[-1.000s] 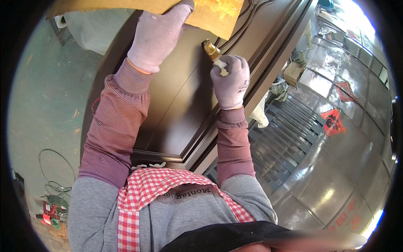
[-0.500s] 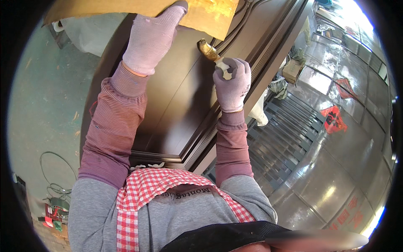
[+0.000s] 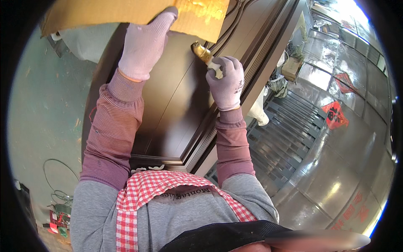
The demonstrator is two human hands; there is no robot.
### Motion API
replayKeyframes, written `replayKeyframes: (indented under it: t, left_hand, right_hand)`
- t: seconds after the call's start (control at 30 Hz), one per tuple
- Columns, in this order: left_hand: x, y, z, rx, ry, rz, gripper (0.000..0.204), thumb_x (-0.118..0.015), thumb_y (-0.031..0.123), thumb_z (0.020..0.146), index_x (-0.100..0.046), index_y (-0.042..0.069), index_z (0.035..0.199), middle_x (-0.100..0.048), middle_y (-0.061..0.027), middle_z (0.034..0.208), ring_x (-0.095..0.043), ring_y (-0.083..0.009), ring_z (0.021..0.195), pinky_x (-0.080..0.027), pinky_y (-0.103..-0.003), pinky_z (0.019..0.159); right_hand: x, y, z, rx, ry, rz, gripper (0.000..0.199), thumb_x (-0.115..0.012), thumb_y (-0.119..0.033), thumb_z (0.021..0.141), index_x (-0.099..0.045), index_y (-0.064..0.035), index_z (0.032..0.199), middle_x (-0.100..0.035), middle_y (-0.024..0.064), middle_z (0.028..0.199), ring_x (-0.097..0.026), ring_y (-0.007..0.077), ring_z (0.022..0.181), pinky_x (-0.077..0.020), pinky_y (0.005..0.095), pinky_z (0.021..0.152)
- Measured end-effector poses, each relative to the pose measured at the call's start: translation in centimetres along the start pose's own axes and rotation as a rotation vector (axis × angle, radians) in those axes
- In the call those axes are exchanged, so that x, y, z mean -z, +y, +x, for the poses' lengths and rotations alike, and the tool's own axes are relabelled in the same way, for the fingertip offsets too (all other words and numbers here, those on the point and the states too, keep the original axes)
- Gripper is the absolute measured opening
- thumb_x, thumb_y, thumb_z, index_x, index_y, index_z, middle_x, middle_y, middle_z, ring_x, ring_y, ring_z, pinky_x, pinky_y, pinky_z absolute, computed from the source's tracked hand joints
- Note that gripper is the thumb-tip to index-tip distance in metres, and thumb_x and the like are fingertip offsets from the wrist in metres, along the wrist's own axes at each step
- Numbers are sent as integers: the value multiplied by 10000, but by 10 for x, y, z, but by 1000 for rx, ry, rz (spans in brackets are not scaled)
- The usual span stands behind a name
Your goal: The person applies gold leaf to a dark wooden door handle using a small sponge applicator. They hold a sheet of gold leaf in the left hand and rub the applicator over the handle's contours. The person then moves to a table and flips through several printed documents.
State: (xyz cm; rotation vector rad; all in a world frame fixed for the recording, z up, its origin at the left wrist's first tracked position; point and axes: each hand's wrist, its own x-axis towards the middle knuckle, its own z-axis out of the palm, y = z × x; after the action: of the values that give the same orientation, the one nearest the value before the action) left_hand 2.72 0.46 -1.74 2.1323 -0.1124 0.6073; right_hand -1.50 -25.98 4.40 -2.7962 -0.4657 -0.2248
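Steadying the cardboard (image 3: pixel 126 11) toward eleven o'clock mattered, fingers of the left hand (image 3: pixel 143 49) pinching its edge, while those of the right hand (image 3: pixel 227 84) pinched the gold-smeared brush (image 3: pixel 202 52) toward twelve.

- Brown panel (image 3: pixel 168 117): open passage over its middle, between the left sleeve (image 3: pixel 115 122) and the right hand (image 3: pixel 226 82).
- Panel's far end: obstructed by the yellow-brown sheet (image 3: pixel 96 12), gripped at its near edge by the left hand (image 3: pixel 143 49).
- Panel's right half: right hand and gold-headed tool (image 3: pixel 201 52) block direct access.
- Panel's far right: dark cables (image 3: pixel 233 30) cross; contact undetermined.
- Panel's right and near borders: raised moulding (image 3: pixel 201 147).
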Motion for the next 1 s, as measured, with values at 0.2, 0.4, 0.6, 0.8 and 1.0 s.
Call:
replayKeyframes:
  t: [0.2,0.4,0.6,0.8,1.0]
  left_hand:
    - [6,22,-2,146,-142,-95,326,-681,-59,966,-756,43,1266,-770,-165,1183,-751,-342,1070,-606,-406,920]
    - [-4,18,-1,30,-3,-151,450,-697,-105,805,-733,95,1207,-725,-114,943,-740,-320,856,-596,-412,769]
    - [-15,10,-10,429,16,-701,218,-765,181,1013,-779,17,1157,-715,-16,973,-587,-94,776,-472,-282,659]
    - [-15,11,-9,278,26,-529,183,-760,136,1005,-785,39,1158,-722,-40,988,-631,-135,800,-500,-292,688]
    - [1,14,-5,80,-60,-108,290,-712,-46,967,-780,77,1221,-753,-143,1158,-746,-286,979,-598,-358,839]
  right_hand:
    - [34,0,33,-334,241,371,308,-814,26,848,-711,-24,1134,-681,83,1081,-690,216,962,-570,331,842]
    - [47,-35,103,52,187,298,350,-839,14,892,-727,4,1224,-738,64,1102,-710,147,1007,-562,290,903]
    - [30,-52,118,90,201,197,275,-874,-120,816,-766,-90,1067,-744,105,1007,-711,316,932,-576,420,836]
    - [37,-48,118,38,85,77,232,-845,-117,811,-775,-95,1031,-744,118,982,-716,340,928,-578,438,834]
    - [58,-25,58,-438,226,534,292,-794,29,924,-703,9,1200,-742,53,1057,-680,102,913,-553,254,824]
